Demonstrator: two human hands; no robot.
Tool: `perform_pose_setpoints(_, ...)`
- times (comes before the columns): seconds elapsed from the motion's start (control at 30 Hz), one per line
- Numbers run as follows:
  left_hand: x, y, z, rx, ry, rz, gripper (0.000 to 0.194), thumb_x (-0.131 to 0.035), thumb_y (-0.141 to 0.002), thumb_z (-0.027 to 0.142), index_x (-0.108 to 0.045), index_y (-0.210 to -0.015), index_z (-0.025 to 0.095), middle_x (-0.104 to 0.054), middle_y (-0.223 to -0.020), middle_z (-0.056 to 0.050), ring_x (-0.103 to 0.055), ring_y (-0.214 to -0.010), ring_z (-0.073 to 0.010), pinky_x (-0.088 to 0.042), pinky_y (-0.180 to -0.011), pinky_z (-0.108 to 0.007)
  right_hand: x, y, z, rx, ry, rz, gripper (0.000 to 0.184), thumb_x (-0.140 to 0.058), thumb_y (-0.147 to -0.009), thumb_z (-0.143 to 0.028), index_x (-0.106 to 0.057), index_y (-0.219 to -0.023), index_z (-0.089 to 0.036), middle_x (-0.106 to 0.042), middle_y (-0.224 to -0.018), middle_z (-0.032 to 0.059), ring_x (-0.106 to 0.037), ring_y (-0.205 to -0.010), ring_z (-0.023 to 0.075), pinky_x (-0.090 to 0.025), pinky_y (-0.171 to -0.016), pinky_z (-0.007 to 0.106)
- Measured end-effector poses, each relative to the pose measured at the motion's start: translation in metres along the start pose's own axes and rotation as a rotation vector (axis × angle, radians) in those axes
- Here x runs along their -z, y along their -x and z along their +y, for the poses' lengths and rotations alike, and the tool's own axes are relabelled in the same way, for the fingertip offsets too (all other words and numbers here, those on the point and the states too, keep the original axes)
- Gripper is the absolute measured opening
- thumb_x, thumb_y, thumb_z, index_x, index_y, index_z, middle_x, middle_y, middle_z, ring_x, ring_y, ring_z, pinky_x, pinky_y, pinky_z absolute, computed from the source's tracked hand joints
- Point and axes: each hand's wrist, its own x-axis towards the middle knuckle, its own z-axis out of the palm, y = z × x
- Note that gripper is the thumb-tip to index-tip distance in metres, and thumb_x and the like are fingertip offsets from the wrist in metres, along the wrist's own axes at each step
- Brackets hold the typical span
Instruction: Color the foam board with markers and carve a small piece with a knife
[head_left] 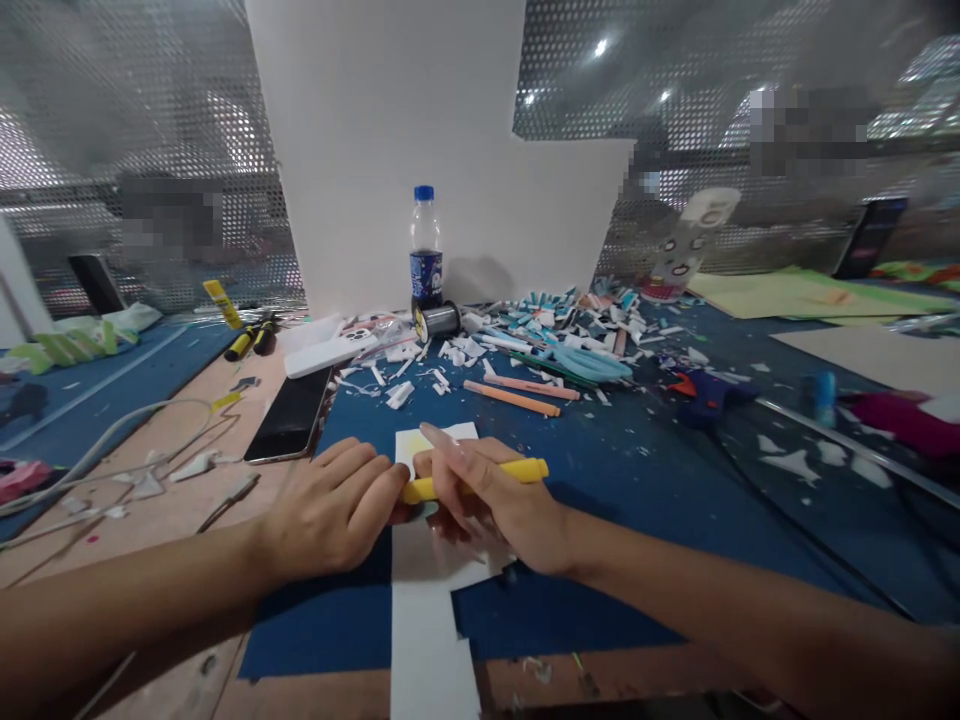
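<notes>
1. Hands: two, one left and one right.
2. Yellow marker: just the one, between the hands.
3. Orange-ish pens: two on the mat, a nearer one and a slightly farther one.
4. Drink bottle with a blue cap: one, far middle.
5. Spool: one, by that bottle.
6. Phone lying flat: one, on the left.
7. Yellow-and-black tools: two, far left, side by side.
8. Glue gun: one, on the right.
9. Scraps: loads, honestly can't count 'em.
</notes>
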Motion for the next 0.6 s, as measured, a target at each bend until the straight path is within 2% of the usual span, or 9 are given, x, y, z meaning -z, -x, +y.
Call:
perform_pose_setpoints(0.1, -0.006, 0.0, 0.001, 0.118, 0.151, -0.046, 0.018, -0.03, -0.092, 0.011, -0.045, -0.083, 0.017, -0.055, -0.059, -0.002, -0.047, -0.051, -0.0151, -0.04, -0.049, -0.025, 0.005, -0.003, -0.005, 0.046, 0.179, 0.038, 0.054, -0.04, -0.088, -0.058, -0.046, -0.053, -0.017, -0.041, -0.047, -0.0034, -0.043, -0.045, 0.0079, -0.036, -0.047, 0.021)
perform_pose_setpoints(0.2, -0.013, 0.003, 0.004, 0.263, 0.341, -0.131, 0.018, -0.031, -0.091, 0.014, -0.043, -0.105, 0.015, -0.061, -0.076, -0.005, -0.057, -0.063, -0.0159, -0.047, -0.059, -0.025, 0.023, -0.009, -0.013, 0.115, 0.43, 0.059, 0.057, -0.037, -0.087, -0.06, -0.054, -0.054, -0.016, -0.052, -0.05, 0.0014, -0.046, -0.042, 0.0092, -0.035, -0.04, 0.022)
perform_pose_setpoints(0.3, -0.018, 0.009, 0.004, 0.436, 0.483, -0.215, 0.042, -0.036, -0.092, 0.023, -0.024, -0.13, 0.012, -0.06, -0.094, -0.008, -0.058, -0.064, -0.0139, -0.048, -0.061, -0.026, 0.053, -0.013, -0.023, 0.211, 0.66, 0.175, 0.057, -0.026, -0.092, -0.054, -0.062, -0.071, -0.016, -0.059, -0.059, 0.0041, -0.047, -0.04, 0.0098, -0.035, -0.037, 0.022)
perform_pose_setpoints(0.33, -0.019, 0.01, 0.004, 0.488, 0.515, -0.229, 0.046, -0.037, -0.092, 0.024, -0.019, -0.132, 0.012, -0.059, -0.096, -0.009, -0.056, -0.062, -0.0128, -0.048, -0.06, -0.026, 0.064, -0.014, -0.027, 0.305, 0.955, 0.266, 0.058, -0.018, -0.095, -0.048, -0.063, -0.077, -0.016, -0.06, -0.063, 0.0043, -0.049, -0.042, 0.0099, -0.038, -0.041, 0.023)
perform_pose_setpoints(0.37, -0.02, 0.011, 0.004, 0.529, 0.541, -0.239, 0.046, -0.037, -0.092, 0.023, -0.018, -0.131, 0.012, -0.058, -0.097, -0.008, -0.055, -0.06, -0.0117, -0.047, -0.058, -0.025, 0.075, -0.015, -0.031, 0.326, 1.071, 0.279, 0.052, -0.025, -0.095, -0.046, -0.065, -0.081, -0.016, -0.063, -0.069, 0.0068, -0.055, -0.052, 0.0127, -0.042, -0.049, 0.025)
perform_pose_setpoints(0.43, -0.021, 0.012, 0.003, 0.564, 0.594, -0.268, 0.041, -0.037, -0.091, 0.021, -0.019, -0.127, 0.013, -0.057, -0.096, -0.007, -0.053, -0.057, -0.0097, -0.045, -0.056, -0.023, 0.093, -0.018, -0.038, 0.313, 1.21, 0.214, 0.03, -0.053, -0.084, -0.042, -0.068, -0.079, -0.017, -0.066, -0.077, 0.0088, -0.06, -0.073, 0.0189, -0.045, -0.063, 0.029)
perform_pose_setpoints(0.47, -0.022, 0.011, 0.003, 0.557, 0.62, -0.285, 0.038, -0.037, -0.091, 0.02, -0.021, -0.125, 0.014, -0.057, -0.095, -0.006, -0.052, -0.056, -0.0089, -0.044, -0.054, -0.022, 0.1, -0.02, -0.041, 0.302, 1.265, 0.163, 0.022, -0.061, -0.079, -0.038, -0.069, -0.078, -0.018, -0.066, -0.076, 0.0081, -0.059, -0.076, 0.0201, -0.044, -0.066, 0.03)
perform_pose_setpoints(0.53, -0.021, 0.009, 0.002, 0.523, 0.654, -0.344, 0.033, -0.036, -0.09, 0.019, -0.026, -0.121, 0.016, -0.057, -0.09, -0.004, -0.052, -0.055, -0.0089, -0.041, -0.052, -0.021, 0.111, -0.024, -0.046, 0.243, 1.438, 0.004, 0.017, -0.062, -0.079, -0.028, -0.071, -0.091, -0.021, -0.068, -0.087, 0.0081, -0.059, -0.082, 0.0211, -0.044, -0.072, 0.031)
perform_pose_setpoints(0.6, -0.021, 0.007, 0.001, 0.487, 0.654, -0.4, 0.025, -0.035, -0.09, 0.019, -0.032, -0.115, 0.017, -0.057, -0.081, -0.002, -0.053, -0.057, -0.0109, -0.039, -0.052, -0.021, 0.12, -0.026, -0.048, 0.156, 1.713, -0.08, 0.027, -0.055, -0.083, -0.021, -0.066, -0.107, -0.023, -0.066, -0.102, 0.0081, -0.058, -0.091, 0.0213, -0.044, -0.079, 0.033)
